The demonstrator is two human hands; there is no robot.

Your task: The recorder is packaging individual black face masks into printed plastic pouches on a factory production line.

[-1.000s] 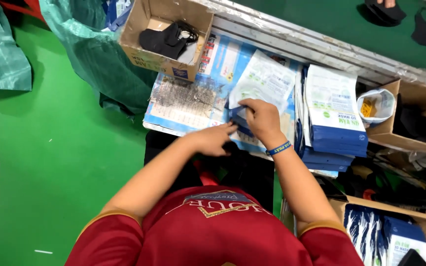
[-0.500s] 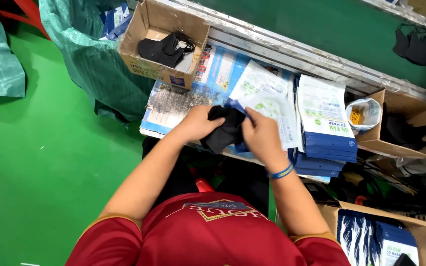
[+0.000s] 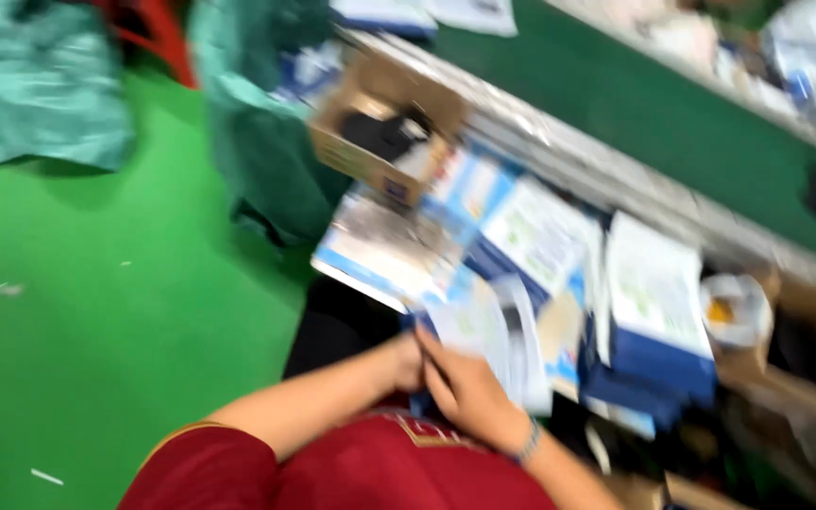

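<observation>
The view is motion-blurred. My left hand [image 3: 408, 364] and my right hand [image 3: 469, 392] are together close to my chest, at the near edge of the table. Both grip the lower end of a flat white-and-blue packet [image 3: 488, 331] that stands up from my fingers. A blue band circles my right wrist. Whether anything is inside the packet cannot be made out. Behind it, more blue-and-white packets [image 3: 384, 246] lie spread on the table.
A cardboard box [image 3: 361, 156] with dark items stands at the table's far left. A stack of blue packets [image 3: 654, 302] and a white roll [image 3: 734, 307] are on the right. A green conveyor belt [image 3: 672, 113] runs behind. A teal bag [image 3: 266, 142] sits on the green floor [image 3: 125, 312].
My hands have drawn back from the spread packets toward my body. The dark item they held half a second ago is out of sight; a pale packet is in them now.
</observation>
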